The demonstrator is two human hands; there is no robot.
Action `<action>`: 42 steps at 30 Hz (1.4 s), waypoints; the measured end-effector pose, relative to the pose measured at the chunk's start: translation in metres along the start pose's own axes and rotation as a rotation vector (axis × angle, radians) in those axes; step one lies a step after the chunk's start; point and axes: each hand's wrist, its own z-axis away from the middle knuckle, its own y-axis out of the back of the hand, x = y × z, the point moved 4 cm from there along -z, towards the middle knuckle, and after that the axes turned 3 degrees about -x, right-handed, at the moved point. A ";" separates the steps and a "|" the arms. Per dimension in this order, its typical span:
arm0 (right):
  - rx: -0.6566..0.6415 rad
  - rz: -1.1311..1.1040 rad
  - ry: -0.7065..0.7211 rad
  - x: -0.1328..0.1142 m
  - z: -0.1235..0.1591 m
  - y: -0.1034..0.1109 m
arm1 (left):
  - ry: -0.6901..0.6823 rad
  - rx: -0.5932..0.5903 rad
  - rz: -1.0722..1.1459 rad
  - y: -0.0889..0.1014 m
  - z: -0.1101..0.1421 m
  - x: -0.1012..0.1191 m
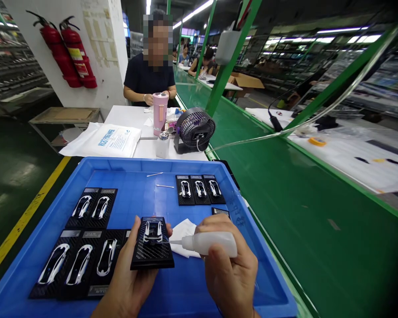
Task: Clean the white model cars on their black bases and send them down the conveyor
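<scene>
My left hand (132,274) grips the sides of a black carbon-patterned display base (152,254) with a white and black model car (153,231) on it. In my right hand (232,274) is a white squeeze bottle (215,244), closed between thumb and fingers. Its thin nozzle points left, its tip close to the car's near end; whether it touches, I cannot tell. Below both hands lies a blue tray (268,265). Several more model cars on black bases (81,264) fill its left side, partly hidden by my left arm. White tissue (185,229) lies behind the bottle.
Three cars on bases (200,190) stand at the tray's back right, near two cotton swabs (165,186). Beyond are a pump bottle (163,145), a fan (195,130), a pink tumbler (160,114) and a wiper pack (111,140). A green conveyor (285,190) runs right; a co-worker (149,79) sits opposite.
</scene>
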 end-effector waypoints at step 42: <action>0.005 0.023 -0.004 0.001 0.003 0.002 | 0.040 -0.061 0.080 -0.002 0.002 0.003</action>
